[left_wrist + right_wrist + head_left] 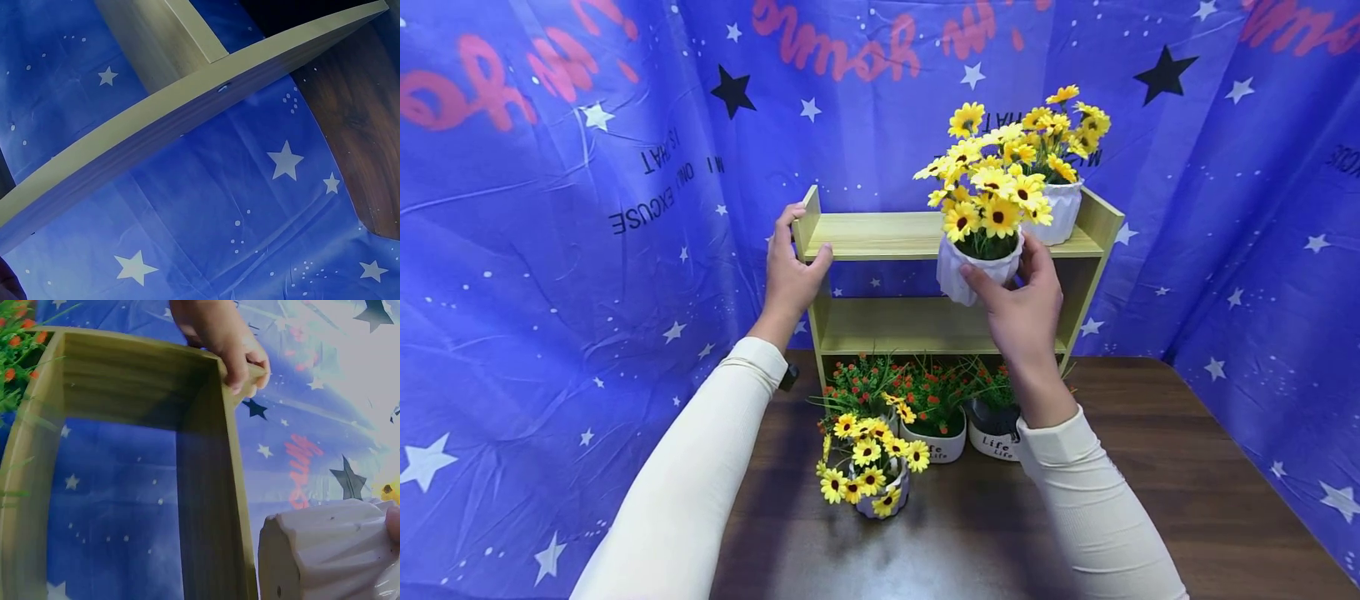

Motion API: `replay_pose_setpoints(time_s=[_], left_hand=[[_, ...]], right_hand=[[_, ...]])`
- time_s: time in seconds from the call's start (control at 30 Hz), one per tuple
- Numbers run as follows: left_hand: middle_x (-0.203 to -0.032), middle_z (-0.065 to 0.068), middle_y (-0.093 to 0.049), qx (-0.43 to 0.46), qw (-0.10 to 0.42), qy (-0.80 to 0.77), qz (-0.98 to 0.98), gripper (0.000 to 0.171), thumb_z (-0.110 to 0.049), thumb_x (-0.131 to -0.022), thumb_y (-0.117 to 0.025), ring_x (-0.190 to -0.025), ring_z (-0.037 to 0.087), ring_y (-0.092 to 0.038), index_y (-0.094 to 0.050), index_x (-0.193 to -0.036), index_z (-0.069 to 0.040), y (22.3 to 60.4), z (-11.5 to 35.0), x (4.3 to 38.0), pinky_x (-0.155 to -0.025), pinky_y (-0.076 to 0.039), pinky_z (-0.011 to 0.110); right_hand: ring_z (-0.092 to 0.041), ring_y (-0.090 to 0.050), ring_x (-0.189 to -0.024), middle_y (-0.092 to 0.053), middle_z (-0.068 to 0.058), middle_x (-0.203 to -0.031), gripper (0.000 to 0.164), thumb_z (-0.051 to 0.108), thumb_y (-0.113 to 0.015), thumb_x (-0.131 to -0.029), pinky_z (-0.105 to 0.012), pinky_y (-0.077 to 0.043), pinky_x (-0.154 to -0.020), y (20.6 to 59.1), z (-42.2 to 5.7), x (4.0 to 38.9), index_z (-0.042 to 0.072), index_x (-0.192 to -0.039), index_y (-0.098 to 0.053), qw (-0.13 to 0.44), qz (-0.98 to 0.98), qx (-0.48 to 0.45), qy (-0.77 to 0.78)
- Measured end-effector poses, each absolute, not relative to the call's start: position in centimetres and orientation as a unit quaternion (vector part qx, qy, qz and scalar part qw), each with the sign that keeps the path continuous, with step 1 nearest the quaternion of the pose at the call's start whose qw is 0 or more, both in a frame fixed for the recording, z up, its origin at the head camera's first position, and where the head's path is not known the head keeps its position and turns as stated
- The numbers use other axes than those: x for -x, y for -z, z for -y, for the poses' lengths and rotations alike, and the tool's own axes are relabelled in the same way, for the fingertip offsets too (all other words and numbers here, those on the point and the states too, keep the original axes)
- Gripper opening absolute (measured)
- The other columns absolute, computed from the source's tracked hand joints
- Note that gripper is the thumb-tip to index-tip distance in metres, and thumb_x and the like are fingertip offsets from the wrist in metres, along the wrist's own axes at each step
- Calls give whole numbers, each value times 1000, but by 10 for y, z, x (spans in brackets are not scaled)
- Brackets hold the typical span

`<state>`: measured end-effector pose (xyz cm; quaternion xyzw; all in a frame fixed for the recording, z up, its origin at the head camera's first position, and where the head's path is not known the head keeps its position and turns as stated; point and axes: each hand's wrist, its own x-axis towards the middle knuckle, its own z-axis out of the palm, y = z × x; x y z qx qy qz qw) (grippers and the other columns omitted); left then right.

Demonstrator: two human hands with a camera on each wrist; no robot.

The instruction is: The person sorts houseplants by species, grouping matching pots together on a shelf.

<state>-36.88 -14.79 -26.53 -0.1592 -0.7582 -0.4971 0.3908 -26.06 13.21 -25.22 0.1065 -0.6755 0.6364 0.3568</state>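
Observation:
My right hand [1028, 312] grips a white fluted flowerpot [957, 271] of yellow daisy-like flowers, thumb at its front. The pot is in front of the top board of a light wooden shelf [880, 237]. My left hand [793, 279] holds the shelf's upper left corner, with the thumb at the front and the fingers round the side panel, as the right wrist view also shows. Another white pot [1062, 212] with yellow flowers stands on the top board at the right end. The left wrist view shows mainly the side panel [156, 112].
A pot of yellow flowers [883, 500] stands on the dark wooden table [1120, 500] before the shelf. Behind it, at the shelf's foot, are several red-flowered plants [928, 396], two in white pots with lettering. Blue starred curtains [587, 250] hang behind and at both sides.

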Motion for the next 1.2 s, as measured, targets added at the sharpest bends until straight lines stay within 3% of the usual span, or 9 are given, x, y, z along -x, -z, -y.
replay_pose_setpoints(time_s=[0.43,0.73,1.2], left_hand=[[-147,-3,-46,154,391,491,763,56,-18,-85,-69,-120,27,-46,-45,-136,-15,262,146,365,-96,-40,44],[-147,-2,-46,152,394,480,769,57,-18,-84,-69,-119,28,-47,-45,-135,-14,263,145,365,-96,-39,44],[-146,-2,-47,150,393,484,767,57,-19,-84,-69,-118,28,-47,-45,-135,-15,264,146,367,-95,-41,44]], right_hand=[[-16,-59,-115,-62,-8,-130,76,30,-86,-77,-35,-50,-93,230,-123,297,6,-139,-50,339,708,-72,-615],[-20,-59,-107,-64,-12,-125,68,34,-81,-82,-37,-51,-87,216,-121,318,3,-136,-54,346,756,-46,-554],[-24,-58,-111,-61,-14,-127,68,40,-76,-86,-39,-48,-91,204,-120,337,2,-135,-49,309,805,-33,-506]])
